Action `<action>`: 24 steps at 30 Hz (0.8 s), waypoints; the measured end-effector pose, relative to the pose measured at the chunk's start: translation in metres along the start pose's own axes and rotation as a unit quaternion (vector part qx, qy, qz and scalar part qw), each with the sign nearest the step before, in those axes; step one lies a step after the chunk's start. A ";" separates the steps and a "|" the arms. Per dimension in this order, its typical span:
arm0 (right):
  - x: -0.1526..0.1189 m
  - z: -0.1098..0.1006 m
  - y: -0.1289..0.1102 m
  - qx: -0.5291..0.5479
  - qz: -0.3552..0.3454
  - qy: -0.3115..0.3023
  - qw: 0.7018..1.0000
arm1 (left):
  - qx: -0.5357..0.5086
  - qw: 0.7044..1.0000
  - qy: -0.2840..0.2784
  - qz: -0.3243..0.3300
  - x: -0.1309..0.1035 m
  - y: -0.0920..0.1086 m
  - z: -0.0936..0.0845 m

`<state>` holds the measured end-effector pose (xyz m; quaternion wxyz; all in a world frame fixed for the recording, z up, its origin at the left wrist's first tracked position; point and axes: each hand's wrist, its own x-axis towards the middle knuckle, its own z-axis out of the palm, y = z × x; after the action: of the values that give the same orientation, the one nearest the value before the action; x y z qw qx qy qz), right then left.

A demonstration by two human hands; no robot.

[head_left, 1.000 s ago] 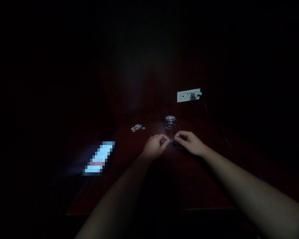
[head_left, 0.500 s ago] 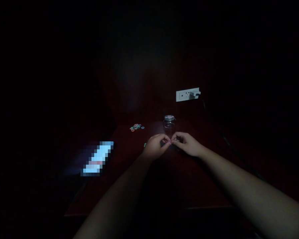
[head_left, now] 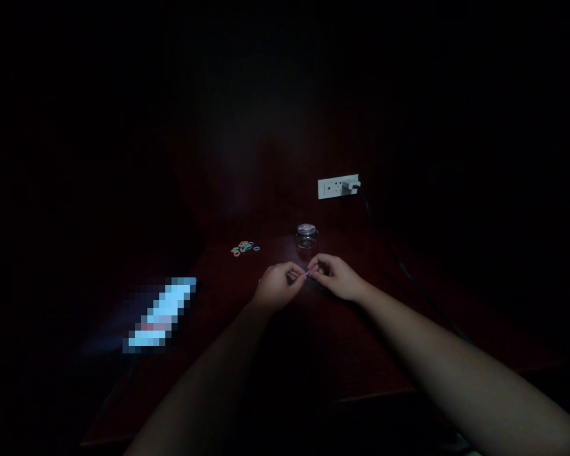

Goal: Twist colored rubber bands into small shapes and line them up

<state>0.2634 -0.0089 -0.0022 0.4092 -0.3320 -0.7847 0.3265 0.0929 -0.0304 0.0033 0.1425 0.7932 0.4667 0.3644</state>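
Over the middle of the table, my left hand (head_left: 278, 285) and my right hand (head_left: 337, 277) meet at the fingertips. Both are closed in a pinch on a small purple elastic band (head_left: 307, 273), mostly covered by the fingers. Just beyond them stands a clear jar (head_left: 307, 242) with its lid (head_left: 306, 228) on. Farther left lies a loose pile of small coloured elastic bands (head_left: 243, 247), with one blue band (head_left: 256, 249) apart at its right. A dark thing shows partly behind my left hand, too hidden to name.
A lit phone (head_left: 161, 315), its screen blurred out, lies at the table's left side. On the back wall is a white socket plate (head_left: 330, 188) with a plug (head_left: 351, 185) in it. A dark cable (head_left: 413, 278) runs down on the right. The dark red table (head_left: 332, 361) ends at a front edge.
The whole view has shifted, so everything sits farther left and slightly lower. Both hands keep their pinch, and more of the purple band shows between the fingertips.
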 end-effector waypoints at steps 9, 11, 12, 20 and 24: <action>0.000 0.000 0.001 -0.008 0.003 -0.021 1.000 | -0.001 1.000 0.006 0.021 0.000 0.005 -0.003; 0.000 -0.001 0.001 -0.015 0.003 -0.021 1.000 | 0.001 1.000 0.008 0.020 0.000 0.005 -0.003; 0.000 -0.001 0.001 -0.017 0.003 -0.021 1.000 | 0.001 1.000 0.009 0.021 0.000 0.005 -0.003; 0.001 -0.001 0.001 -0.020 -0.001 -0.024 1.000 | -0.017 0.999 -0.013 0.028 0.001 0.000 0.000; 0.001 -0.001 0.004 -0.012 -0.001 -0.020 1.000 | -0.013 1.000 -0.023 0.005 0.000 0.001 0.001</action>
<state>0.2653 -0.0054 -0.0046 0.3901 -0.3297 -0.7966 0.3235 0.0941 -0.0305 0.0029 0.1615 0.8019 0.4545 0.3526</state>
